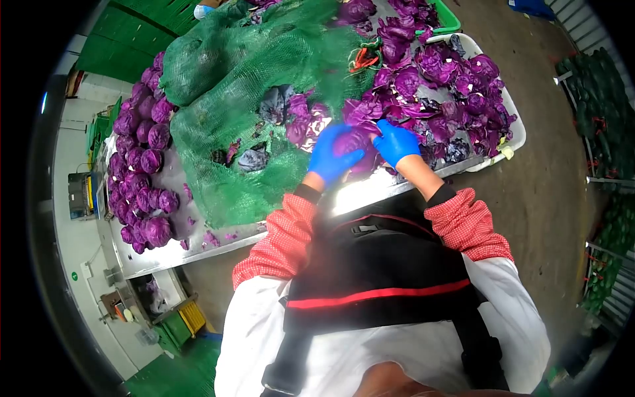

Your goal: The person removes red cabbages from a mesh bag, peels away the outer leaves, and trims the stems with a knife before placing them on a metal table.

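A red cabbage (355, 143), slightly blurred, sits between my two blue-gloved hands near the front edge of the metal table. My left hand (333, 153) wraps round its left side, thumb across the front. At its right edge my right hand (397, 142) is closed on the outer leaves; its fingertips are partly hidden. Loose purple leaves (364, 111) lie just behind the cabbage. Left of my hands, a green mesh sack (218, 149) is spread over the table, with dark leaves (253, 159) and more cabbage on it.
Trimmed red cabbages (142, 165) are piled along the table's left end. To the right, a white tub (518, 126) is heaped with purple leaves, with a green crate (448, 16) behind it. Red ties (362, 59) lie on the mesh. Full green sacks (598, 99) stand at far right.
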Demonstrator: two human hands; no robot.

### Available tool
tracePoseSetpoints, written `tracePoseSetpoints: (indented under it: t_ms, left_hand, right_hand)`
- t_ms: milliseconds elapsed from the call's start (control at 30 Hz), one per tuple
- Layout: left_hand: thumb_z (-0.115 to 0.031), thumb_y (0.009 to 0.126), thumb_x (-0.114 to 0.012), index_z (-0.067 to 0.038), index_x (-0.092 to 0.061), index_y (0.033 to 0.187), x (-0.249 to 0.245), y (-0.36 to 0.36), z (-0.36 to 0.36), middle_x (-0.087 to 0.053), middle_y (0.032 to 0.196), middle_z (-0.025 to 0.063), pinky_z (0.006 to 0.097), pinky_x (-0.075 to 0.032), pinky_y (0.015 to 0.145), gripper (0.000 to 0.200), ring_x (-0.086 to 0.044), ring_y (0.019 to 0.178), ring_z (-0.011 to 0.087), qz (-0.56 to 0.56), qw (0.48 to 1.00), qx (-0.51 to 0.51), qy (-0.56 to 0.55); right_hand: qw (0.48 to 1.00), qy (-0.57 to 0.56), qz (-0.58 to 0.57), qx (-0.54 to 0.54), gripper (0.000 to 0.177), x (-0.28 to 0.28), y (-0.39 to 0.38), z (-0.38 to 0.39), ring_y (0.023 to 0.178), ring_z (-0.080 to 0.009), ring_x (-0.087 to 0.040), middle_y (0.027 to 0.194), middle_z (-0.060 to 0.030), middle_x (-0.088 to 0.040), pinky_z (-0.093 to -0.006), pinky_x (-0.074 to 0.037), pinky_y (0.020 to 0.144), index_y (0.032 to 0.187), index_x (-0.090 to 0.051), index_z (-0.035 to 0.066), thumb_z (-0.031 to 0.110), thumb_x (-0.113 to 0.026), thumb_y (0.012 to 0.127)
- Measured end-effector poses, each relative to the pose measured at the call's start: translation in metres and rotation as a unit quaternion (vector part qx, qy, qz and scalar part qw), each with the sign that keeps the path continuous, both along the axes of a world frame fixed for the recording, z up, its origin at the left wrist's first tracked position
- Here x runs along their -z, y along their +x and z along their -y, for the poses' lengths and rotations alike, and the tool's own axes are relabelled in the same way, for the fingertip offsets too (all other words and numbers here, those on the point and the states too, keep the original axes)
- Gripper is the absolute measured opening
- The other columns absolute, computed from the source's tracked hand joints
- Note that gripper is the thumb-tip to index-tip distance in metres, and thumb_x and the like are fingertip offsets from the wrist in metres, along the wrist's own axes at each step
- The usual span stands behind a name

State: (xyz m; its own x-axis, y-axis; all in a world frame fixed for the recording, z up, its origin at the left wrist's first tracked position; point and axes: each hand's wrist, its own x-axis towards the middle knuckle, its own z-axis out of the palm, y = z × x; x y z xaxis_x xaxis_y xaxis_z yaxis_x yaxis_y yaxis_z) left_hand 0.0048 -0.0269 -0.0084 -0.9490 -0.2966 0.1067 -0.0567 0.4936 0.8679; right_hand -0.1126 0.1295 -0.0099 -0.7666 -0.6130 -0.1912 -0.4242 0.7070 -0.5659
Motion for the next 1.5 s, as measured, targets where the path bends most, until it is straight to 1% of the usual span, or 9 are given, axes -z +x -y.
tracePoseSetpoints:
  t_ms: [300,467,700,1033,1200,1267,1367,1433,1500]
  left_hand:
    - [-0.023,0.077,-0.067,-0.005,-0.05,0.12,0.005,0.024,0.004,-0.054,0.115,0.0102,0.0333,-0.046,0.091,0.049,-0.053,0.107,0.0219,-0.097,0.878,-0.049,0.466]
    - [-0.019,0.079,-0.067,-0.004,-0.048,0.122,-0.028,0.021,0.017,-0.053,0.118,0.0118,0.0353,-0.044,0.094,0.05,-0.05,0.112,0.0219,-0.104,0.942,-0.108,0.301]
    - [-0.018,0.082,-0.062,-0.002,-0.048,0.122,-0.028,0.015,0.017,-0.053,0.118,0.0111,0.0335,-0.04,0.097,0.045,-0.05,0.111,0.0211,-0.103,0.927,-0.07,0.353]
    - [-0.052,0.087,-0.042,-0.008,-0.041,0.132,-0.044,0.015,0.007,-0.049,0.13,0.015,0.0482,-0.038,0.101,0.063,-0.048,0.118,0.0317,-0.036,0.706,-0.062,0.705]
    - [-0.049,0.09,-0.037,-0.008,-0.04,0.133,-0.052,0.017,-0.006,-0.047,0.131,0.0157,0.0509,-0.038,0.101,0.059,-0.047,0.119,0.0333,-0.055,0.601,0.088,0.792]
    - [-0.071,0.08,-0.033,-0.009,-0.034,0.137,-0.053,0.012,-0.013,-0.037,0.138,0.0201,0.0589,-0.032,0.101,0.084,-0.038,0.125,0.0407,-0.068,0.442,0.174,0.877]
    - [-0.06,0.087,-0.038,-0.006,-0.035,0.135,-0.058,0.012,-0.016,-0.041,0.136,0.0184,0.0537,-0.033,0.103,0.072,-0.042,0.124,0.035,-0.057,0.509,0.119,0.851]
    - [-0.048,0.087,-0.048,-0.005,-0.036,0.134,-0.058,0.017,-0.018,-0.044,0.134,0.015,0.0486,-0.033,0.105,0.064,-0.044,0.122,0.0302,-0.051,0.8,0.111,0.587]
    - [-0.041,0.09,-0.044,-0.006,-0.035,0.135,-0.05,0.02,-0.016,-0.043,0.135,0.0137,0.0473,-0.032,0.106,0.058,-0.042,0.124,0.0292,-0.046,0.809,0.09,0.578]
  right_hand:
    - [0.991,0.102,-0.034,0.077,0.03,0.054,-0.046,-0.007,0.087,-0.0437,-0.059,0.093,-0.0245,-0.062,-0.051,-0.047,0.075,0.103,-0.055,0.007,0.029,-0.051,0.084]
    - [0.989,-0.109,0.105,-0.002,0.068,-0.061,-0.017,0.002,0.1,-0.0373,-0.059,0.114,-0.0226,-0.058,-0.043,-0.047,0.083,0.135,-0.037,0.014,0.046,-0.06,0.081]
    - [0.94,-0.326,0.078,-0.058,0.029,-0.069,0.003,-0.01,0.066,-0.0185,-0.062,0.085,-0.0122,-0.064,-0.0305,-0.05,0.059,0.109,-0.058,0.008,0.018,-0.062,0.082]
    - [0.852,-0.392,0.245,0.246,0.012,-0.073,-0.041,-0.061,0.045,-0.0048,-0.043,0.059,0.0026,-0.049,-0.0205,-0.035,0.038,0.095,-0.059,0.008,0.018,-0.06,0.087]
    - [0.975,-0.189,0.111,-0.036,0.068,-0.082,-0.018,-0.029,0.062,-0.0072,-0.045,0.069,0.0007,-0.051,-0.0244,-0.041,0.06,0.14,-0.034,0.014,0.024,-0.067,0.081]
    - [0.966,-0.24,0.067,-0.063,0.057,-0.103,0.002,-0.023,0.066,-0.0149,-0.052,0.075,-0.0063,-0.056,-0.0306,-0.044,0.061,0.131,-0.046,0.015,0.028,-0.067,0.079]
    - [0.948,-0.316,0.01,-0.035,0.034,-0.1,0.011,-0.019,0.069,-0.0274,-0.063,0.082,-0.0164,-0.063,-0.0365,-0.049,0.061,0.109,-0.061,0.013,0.03,-0.066,0.08]
    - [0.948,-0.315,0.052,0.01,0.025,-0.085,0.007,-0.021,0.066,-0.0255,-0.062,0.08,-0.0158,-0.062,-0.0356,-0.049,0.06,0.105,-0.062,0.012,0.022,-0.062,0.082]
    - [0.932,-0.343,0.098,0.06,0.019,-0.053,-0.009,-0.021,0.061,-0.0187,-0.058,0.073,-0.0118,-0.06,-0.0328,-0.049,0.059,0.103,-0.062,0.011,0.01,-0.054,0.085]
